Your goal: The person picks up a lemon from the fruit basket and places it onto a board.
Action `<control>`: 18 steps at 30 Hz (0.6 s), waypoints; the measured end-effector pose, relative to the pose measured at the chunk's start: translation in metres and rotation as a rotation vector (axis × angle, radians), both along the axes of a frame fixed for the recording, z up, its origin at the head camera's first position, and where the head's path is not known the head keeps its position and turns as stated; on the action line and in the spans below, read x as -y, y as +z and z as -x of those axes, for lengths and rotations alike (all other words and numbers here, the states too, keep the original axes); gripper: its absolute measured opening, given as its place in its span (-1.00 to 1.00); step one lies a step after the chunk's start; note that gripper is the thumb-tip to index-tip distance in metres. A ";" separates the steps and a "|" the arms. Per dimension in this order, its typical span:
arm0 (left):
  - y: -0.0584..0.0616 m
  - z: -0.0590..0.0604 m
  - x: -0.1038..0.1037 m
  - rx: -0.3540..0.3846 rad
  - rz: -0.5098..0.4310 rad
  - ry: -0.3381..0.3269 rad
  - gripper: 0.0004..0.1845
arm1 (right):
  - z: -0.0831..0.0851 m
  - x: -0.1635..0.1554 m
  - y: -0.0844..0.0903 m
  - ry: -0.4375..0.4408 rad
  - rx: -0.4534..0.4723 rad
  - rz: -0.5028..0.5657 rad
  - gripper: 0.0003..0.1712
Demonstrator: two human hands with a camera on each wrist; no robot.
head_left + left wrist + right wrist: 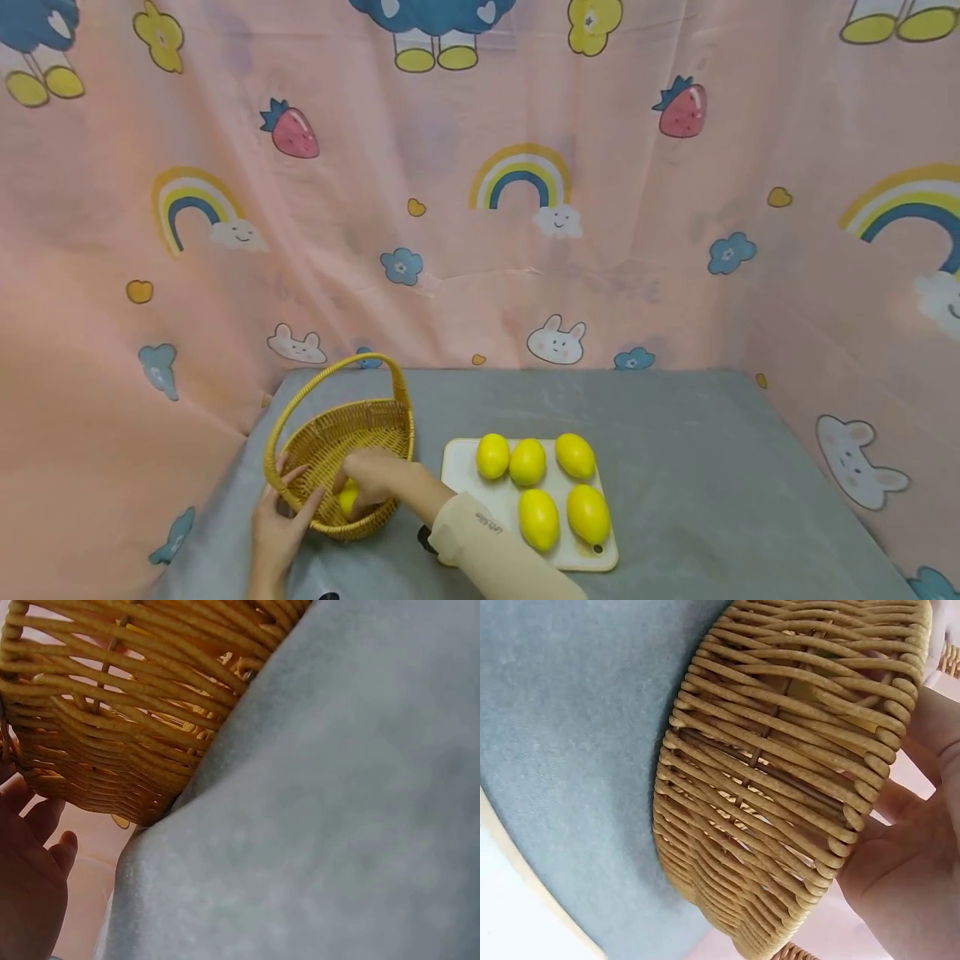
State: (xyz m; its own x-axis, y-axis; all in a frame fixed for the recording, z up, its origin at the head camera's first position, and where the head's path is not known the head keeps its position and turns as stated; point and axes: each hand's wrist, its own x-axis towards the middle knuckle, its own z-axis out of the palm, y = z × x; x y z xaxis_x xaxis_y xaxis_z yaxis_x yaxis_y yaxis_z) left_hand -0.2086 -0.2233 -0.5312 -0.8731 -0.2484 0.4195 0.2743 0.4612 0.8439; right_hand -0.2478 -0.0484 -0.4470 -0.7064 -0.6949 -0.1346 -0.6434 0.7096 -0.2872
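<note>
A: Where are the hands?

B: Both sit at the wicker basket (341,467) in the lower left of the head view. The right hand (371,483) reaches over the near rim and into the basket, its fingers curled around a yellow lemon (348,498) that lies low inside.

A: And the other one?

B: The left hand (279,521) is on the basket's left side, fingers spread and fairly straight against the woven wall, thumb towards the rim. It grips nothing that I can see.

A: What do the wrist views add?

B: Little. The left wrist view shows the basket's wall in the upper left and part of the left hand in the lower left corner, with the grey surface (337,825) filling the rest. The right wrist view shows the weave close up and a palm at the right edge; the lemon is hidden there.

A: Anything else about?

B: Just right of the basket lies a white cutting board (510,500) carrying five more lemons (538,518), three at the back, two in front. A pink patterned curtain (480,208) hangs behind.
</note>
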 end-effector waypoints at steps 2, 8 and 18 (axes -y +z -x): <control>0.001 -0.001 0.000 0.001 0.000 -0.001 -0.55 | -0.001 -0.003 0.001 0.022 0.017 0.013 -0.54; 0.001 -0.002 0.000 -0.012 0.019 0.002 -0.57 | -0.002 -0.013 0.000 0.069 0.036 0.078 -0.55; 0.002 -0.002 -0.001 -0.024 0.030 0.016 -0.57 | -0.007 -0.029 0.012 0.104 0.026 0.169 -0.50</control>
